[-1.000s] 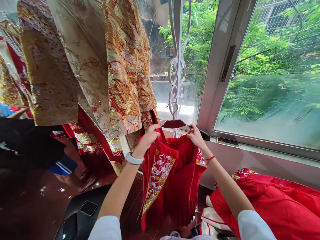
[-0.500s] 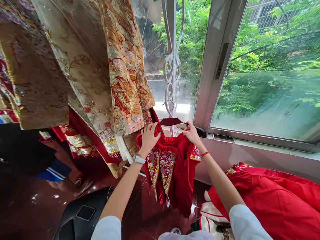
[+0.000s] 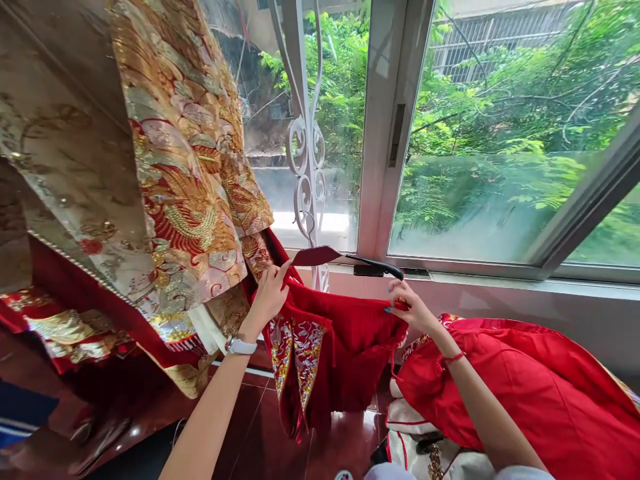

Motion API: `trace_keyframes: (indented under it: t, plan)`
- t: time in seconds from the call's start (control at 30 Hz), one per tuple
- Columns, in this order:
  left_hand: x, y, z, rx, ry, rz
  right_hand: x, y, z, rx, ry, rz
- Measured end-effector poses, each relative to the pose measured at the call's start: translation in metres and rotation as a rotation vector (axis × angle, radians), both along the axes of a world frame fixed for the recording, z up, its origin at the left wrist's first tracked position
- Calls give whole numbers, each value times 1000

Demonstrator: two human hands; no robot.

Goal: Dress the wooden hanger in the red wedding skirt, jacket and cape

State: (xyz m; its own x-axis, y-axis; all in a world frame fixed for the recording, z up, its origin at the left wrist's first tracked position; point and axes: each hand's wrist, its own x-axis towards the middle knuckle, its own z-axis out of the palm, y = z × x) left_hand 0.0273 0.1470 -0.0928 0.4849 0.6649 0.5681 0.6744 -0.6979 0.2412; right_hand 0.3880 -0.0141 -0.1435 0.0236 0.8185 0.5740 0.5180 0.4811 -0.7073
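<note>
A red skirt (image 3: 345,347) with silver and gold embroidered panels hangs from a dark red hanger (image 3: 345,257) in front of the window. My left hand (image 3: 270,297) is closed on the skirt's waist at the hanger's left end. My right hand (image 3: 410,310) pinches the red waistband lower down on the right, below the hanger's black arm. The skirt's right side sags away from the hanger.
Gold and red embroidered robes (image 3: 165,173) hang close on the left. A heap of red cloth (image 3: 525,393) lies at the lower right under the window sill (image 3: 500,283). A white scrolled iron bar (image 3: 307,160) stands before the glass. The floor (image 3: 270,447) is dark red tile.
My right hand has come down and to the right off the hanger, pulling the waistband with it. The view has swung to the right and the skirt hangs wider.
</note>
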Motion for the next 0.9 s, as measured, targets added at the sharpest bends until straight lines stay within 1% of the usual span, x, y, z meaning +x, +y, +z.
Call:
trace_keyframes:
  t: [0.07, 0.13, 0.17, 0.2, 0.27, 0.33, 0.4, 0.47, 0.53, 0.57, 0.6, 0.67, 0.73, 0.8, 0.9]
  plan:
    - [-1, 2, -1, -45, -3, -36, 6, -21, -12, -118, -206, 36]
    - [1, 2, -3, -105, -10, -86, 11, -39, -34, -252, -387, 50]
    - [3, 1, -5, -130, -21, -109, 12, -45, -47, -295, -456, 25]
    - [6, 0, -8, -147, -40, -126, 13, -49, -61, -314, -514, -27]
    - [12, -2, -14, -159, -95, -153, 11, -50, -86, -305, -617, -179]
    - [17, -4, -18, -164, -141, -174, 10, -44, -102, -304, -721, -340]
    - [19, -4, -19, -180, -148, -184, 8, -34, -108, -371, -816, -478]
    - [18, -3, -18, -194, -127, -180, 9, -24, -106, -490, -853, -565]
    - [16, -1, -13, -191, -99, -172, 12, -14, -99, -577, -792, -584]
    - [15, 0, -10, -186, -83, -170, 15, -10, -94, -587, -730, -562]
    - [14, 0, -7, -179, -65, -168, 20, -5, -87, -572, -653, -531]
    - [13, 1, 1, -166, -23, -167, 33, 7, -66, -489, -487, -489]
    - [12, 2, 8, -164, 23, -174, 49, 22, -37, -382, -353, -492]
    - [12, 3, 14, -167, 58, -177, 62, 39, -2, -307, -293, -517]
    - [11, 3, 18, -144, 88, -162, 69, 65, 54, -283, -290, -522]
